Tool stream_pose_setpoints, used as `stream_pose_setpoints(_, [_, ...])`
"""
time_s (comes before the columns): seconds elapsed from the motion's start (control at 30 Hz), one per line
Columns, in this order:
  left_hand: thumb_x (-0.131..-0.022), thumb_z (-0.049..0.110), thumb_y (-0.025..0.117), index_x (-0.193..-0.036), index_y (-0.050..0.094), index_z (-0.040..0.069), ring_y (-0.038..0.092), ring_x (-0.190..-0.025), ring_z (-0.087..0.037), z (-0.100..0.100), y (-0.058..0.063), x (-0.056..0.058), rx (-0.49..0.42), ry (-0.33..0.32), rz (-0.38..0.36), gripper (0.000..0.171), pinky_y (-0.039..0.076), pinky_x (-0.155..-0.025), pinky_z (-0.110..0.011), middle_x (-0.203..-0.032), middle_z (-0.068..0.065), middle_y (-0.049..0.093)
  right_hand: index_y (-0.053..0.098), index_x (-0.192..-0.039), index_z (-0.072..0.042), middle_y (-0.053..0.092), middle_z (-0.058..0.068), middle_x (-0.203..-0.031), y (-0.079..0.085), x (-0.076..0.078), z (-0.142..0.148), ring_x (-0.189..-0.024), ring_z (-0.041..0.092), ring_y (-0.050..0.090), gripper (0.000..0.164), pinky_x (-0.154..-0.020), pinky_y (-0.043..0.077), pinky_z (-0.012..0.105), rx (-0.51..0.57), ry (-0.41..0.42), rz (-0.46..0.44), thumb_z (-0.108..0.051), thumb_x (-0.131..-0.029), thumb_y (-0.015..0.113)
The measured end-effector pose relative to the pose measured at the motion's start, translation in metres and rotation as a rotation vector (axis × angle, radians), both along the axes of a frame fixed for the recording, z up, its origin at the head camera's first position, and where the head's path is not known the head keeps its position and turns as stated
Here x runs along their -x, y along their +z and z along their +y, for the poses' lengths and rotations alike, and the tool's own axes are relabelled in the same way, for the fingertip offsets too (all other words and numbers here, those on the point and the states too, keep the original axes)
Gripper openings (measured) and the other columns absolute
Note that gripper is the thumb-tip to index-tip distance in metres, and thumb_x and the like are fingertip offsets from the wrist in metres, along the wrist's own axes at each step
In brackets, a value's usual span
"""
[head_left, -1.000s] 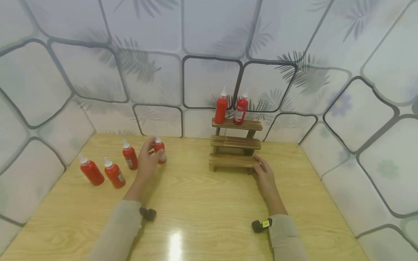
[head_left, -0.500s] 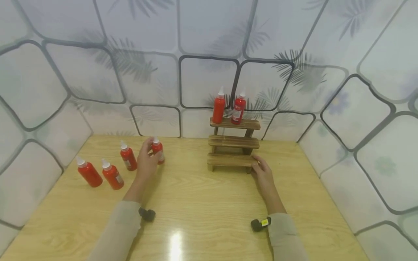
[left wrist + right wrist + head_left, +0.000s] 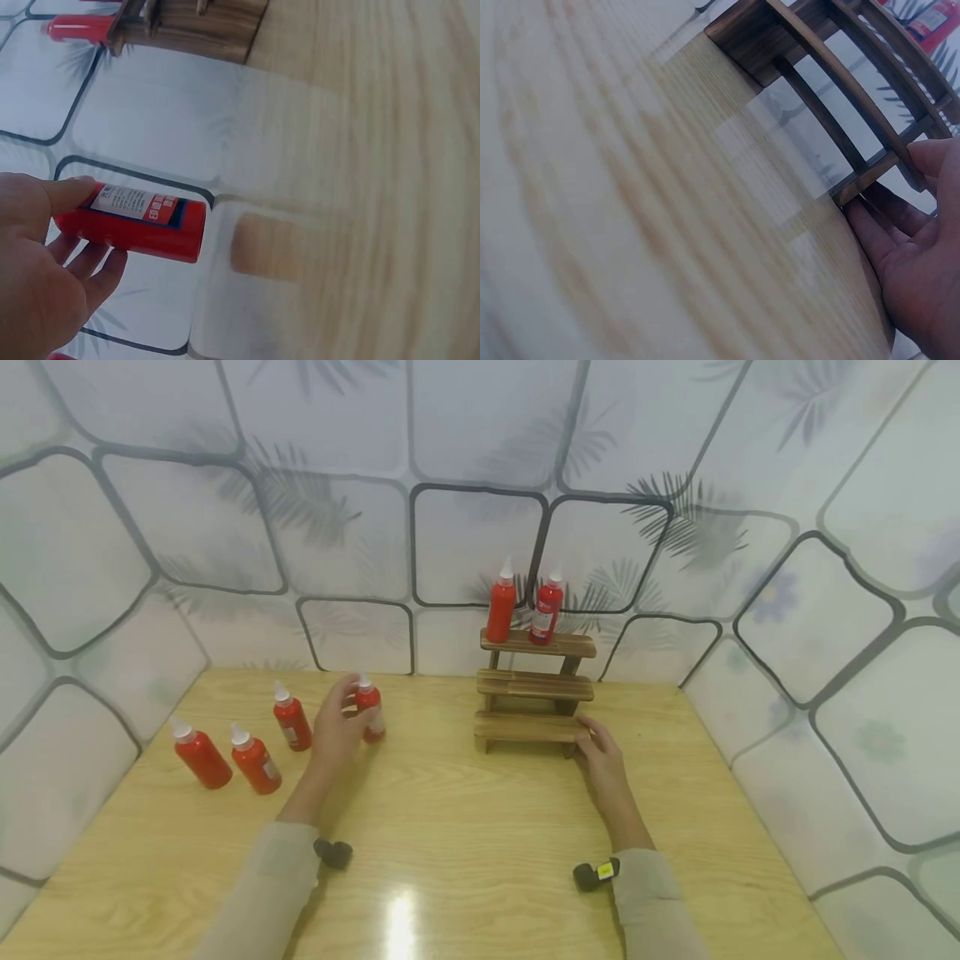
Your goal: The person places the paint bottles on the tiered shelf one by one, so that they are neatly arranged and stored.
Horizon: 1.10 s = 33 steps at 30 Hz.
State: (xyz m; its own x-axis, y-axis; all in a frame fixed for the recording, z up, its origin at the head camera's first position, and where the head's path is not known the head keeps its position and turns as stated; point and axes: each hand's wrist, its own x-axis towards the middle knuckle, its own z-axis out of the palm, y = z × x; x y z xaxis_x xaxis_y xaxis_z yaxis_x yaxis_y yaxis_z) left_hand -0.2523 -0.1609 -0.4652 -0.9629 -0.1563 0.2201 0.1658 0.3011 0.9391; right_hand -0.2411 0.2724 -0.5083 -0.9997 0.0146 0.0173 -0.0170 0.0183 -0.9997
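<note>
My left hand (image 3: pixel 333 735) holds a red squeeze bottle (image 3: pixel 371 700) with a white pointed cap, left of the stand. In the left wrist view the thumb and fingers wrap the cap end of this bottle (image 3: pixel 150 221), its label facing up and its base apart from its reflection on the table. My right hand (image 3: pixel 606 768) grips the front right corner of a three-step wooden stand (image 3: pixel 525 727). In the right wrist view the thumb lies at the lowest step's end, with the fingers by the stand's leg (image 3: pixel 866 180).
Two more red bottles, one plain (image 3: pixel 500 610) and one labelled (image 3: pixel 546 612), stand on the top step. On the left of the wooden table (image 3: pixel 480 843) are three others: a left one (image 3: pixel 204 760), a front one (image 3: pixel 257 766) and a back one (image 3: pixel 292 724). Patterned walls (image 3: pixel 480 543) enclose the table.
My left hand has shifted the bottle slightly to the right, away from the other bottles on the table. The right hand stays on the stand's corner. The head view has moved a little.
</note>
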Motion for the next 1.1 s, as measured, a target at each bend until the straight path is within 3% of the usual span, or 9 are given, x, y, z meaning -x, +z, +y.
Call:
stream_pose_setpoints(0.2, [-0.093,0.006,0.069,-0.148,0.046,0.01,0.054,-0.126,-0.035,0.015,0.01,-0.005,0.021,-0.059,0.032,0.059,0.048,-0.105,-0.051,-0.145,-0.019,0.053,0.037,-0.153,-0.006,0.036,0.019,-0.157,-0.001,0.001,0.0,-0.144,0.035,0.041,0.052,-0.117,0.039,0.038,0.065,0.002,-0.004,-0.026,-0.107,0.05])
stream_pose_setpoints(0.63, [-0.089,0.007,0.074,-0.142,0.051,0.009,0.06,-0.118,-0.034,0.066,0.037,-0.015,-0.008,-0.161,0.154,0.057,0.052,-0.099,-0.05,-0.136,-0.016,0.06,0.039,-0.152,-0.006,0.037,0.02,-0.156,-0.001,0.0,-0.001,-0.143,0.036,0.042,0.049,-0.115,0.041,0.034,0.048,-0.016,-0.005,-0.024,-0.107,0.05])
stream_pose_setpoints(0.93, [-0.089,0.009,0.074,-0.141,0.052,0.012,0.061,-0.118,-0.029,0.108,0.054,-0.006,-0.014,-0.259,0.136,0.056,0.053,-0.099,-0.046,-0.133,-0.012,0.062,0.036,-0.153,-0.005,0.036,0.019,-0.157,-0.003,0.0,0.002,-0.144,0.036,0.039,0.051,-0.119,0.036,0.041,0.046,0.017,0.011,-0.024,-0.107,0.048])
stream_pose_setpoints(1.1, [-0.088,0.008,0.074,-0.141,0.053,0.011,0.062,-0.117,-0.028,0.128,0.062,0.004,0.004,-0.298,0.171,0.057,0.054,-0.098,-0.043,-0.131,-0.011,0.064,0.033,-0.154,-0.003,0.035,0.021,-0.157,-0.001,0.001,0.002,-0.146,0.035,0.038,0.052,-0.119,0.036,0.04,0.073,0.042,0.008,-0.022,-0.108,0.047])
